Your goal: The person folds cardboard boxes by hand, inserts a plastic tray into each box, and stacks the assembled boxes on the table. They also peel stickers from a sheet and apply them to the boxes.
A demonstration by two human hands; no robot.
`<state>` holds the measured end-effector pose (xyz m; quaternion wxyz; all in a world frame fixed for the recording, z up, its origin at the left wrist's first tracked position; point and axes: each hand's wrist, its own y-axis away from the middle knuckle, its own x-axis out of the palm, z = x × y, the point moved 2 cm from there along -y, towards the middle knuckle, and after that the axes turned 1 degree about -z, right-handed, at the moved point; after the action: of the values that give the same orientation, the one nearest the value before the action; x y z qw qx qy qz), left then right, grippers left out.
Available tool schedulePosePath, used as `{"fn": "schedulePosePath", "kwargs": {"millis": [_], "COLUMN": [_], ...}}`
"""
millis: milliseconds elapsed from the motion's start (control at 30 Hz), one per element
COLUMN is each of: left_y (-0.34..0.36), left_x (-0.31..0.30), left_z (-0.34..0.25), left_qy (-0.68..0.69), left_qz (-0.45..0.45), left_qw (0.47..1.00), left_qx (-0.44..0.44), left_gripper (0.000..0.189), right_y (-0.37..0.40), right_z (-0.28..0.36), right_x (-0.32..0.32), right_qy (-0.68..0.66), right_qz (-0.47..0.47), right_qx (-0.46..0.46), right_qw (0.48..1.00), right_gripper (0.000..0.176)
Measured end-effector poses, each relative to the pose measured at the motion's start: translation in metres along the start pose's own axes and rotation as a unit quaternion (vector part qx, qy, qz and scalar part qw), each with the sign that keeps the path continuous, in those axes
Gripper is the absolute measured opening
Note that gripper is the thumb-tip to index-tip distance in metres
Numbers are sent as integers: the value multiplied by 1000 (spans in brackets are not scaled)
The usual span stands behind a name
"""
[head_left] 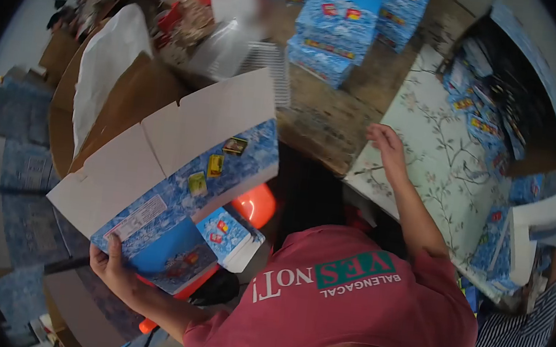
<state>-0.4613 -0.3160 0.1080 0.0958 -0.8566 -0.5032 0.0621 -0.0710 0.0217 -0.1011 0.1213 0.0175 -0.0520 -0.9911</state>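
Observation:
My left hand [106, 265] grips the lower left edge of a large blue printed carton [173, 200], its thumb on the printed face. The carton is tilted, with pale flaps [159, 141] spread along its upper side and small product pictures and a white label on the blue side. Below its right part is a smaller blue and white box [229, 237]. My right hand [385, 143] is empty, its fingers loosely apart, above the corner where the wooden table meets a flower-patterned surface. It touches nothing that I can make out.
Stacks of blue boxes [337, 27] stand on the wooden table [327, 121]. An open carton [504, 82] with blue packets and dark items sits on the flower-patterned surface [430, 142] at right. Brown cartons and flat blue cardboard [18, 166] crowd the left. An orange object [256, 205] shows below.

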Motion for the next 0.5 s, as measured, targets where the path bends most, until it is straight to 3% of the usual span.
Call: {"fn": "schedulePosePath", "kwargs": {"millis": [67, 133, 167, 267, 367, 400, 433, 467, 500], "left_y": [-10, -16, -17, -7, 15, 21, 29, 37, 45], "left_x": [21, 78, 114, 227, 331, 362, 392, 415, 432], "left_z": [-4, -2, 0, 7, 30, 51, 68, 89, 128], "left_qy": [58, 99, 106, 106, 85, 95, 40, -14, -13], "left_qz": [100, 166, 191, 323, 457, 510, 557, 600, 608], "left_qw": [993, 981, 976, 939, 881, 848, 827, 800, 794], "left_qx": [36, 21, 8, -48, -84, -103, -58, -11, -9], "left_gripper": [20, 20, 20, 23, 24, 23, 28, 34, 34], "right_y": [30, 62, 84, 121, 142, 145, 147, 148, 145], "right_z": [50, 74, 88, 88, 106, 95, 76, 49, -10], "right_x": [10, 3, -10, -87, -123, -138, -160, -181, -204], "right_qy": [-186, -362, -347, -495, -399, -400, -164, 82, 202], "right_qz": [84, 78, -63, -81, -252, -263, -314, -347, -430], "right_qx": [8, 36, 108, -6, -18, -23, -4, 20, -61], "right_qw": [979, 928, 930, 865, 881, 878, 935, 934, 878], "right_gripper": [39, 49, 54, 58, 55, 55, 52, 50, 39]}}
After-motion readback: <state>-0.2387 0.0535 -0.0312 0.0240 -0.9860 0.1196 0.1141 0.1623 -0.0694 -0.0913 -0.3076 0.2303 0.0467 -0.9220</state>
